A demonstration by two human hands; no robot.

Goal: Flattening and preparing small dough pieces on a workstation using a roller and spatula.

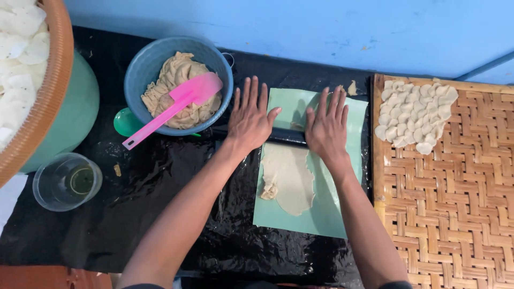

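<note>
**Both palms flat on a dark rolling pin over thin dough**

Neither grip is closed: the left hand (249, 120) and the right hand (327, 128) lie open, fingers stretched toward 12 o'clock, palms pressed on a black rolling pin (286, 136). The pin's long axis runs from 9 to 3 o'clock, crosswise to the forearms, and only its middle shows between the hands.

Just at 6 o'clock of the pin lies a sheet of dough (289, 179), rolled thin, its long axis running 12 to 6, with a small crumpled lump at its 8 o'clock edge. It rests on a pale green mat (321, 219) over black plastic covering the desk (160, 214).

At 10 o'clock of the left hand sits a blue bowl (140, 69) of raw dough with a pink spatula (176, 104), handle pointing to 8 o'clock. At 3 o'clock of the right hand, a woven bamboo tray (450, 214) carries small cut dough pieces (415, 115). A clear cup (67, 181) stands at 8 o'clock.
</note>
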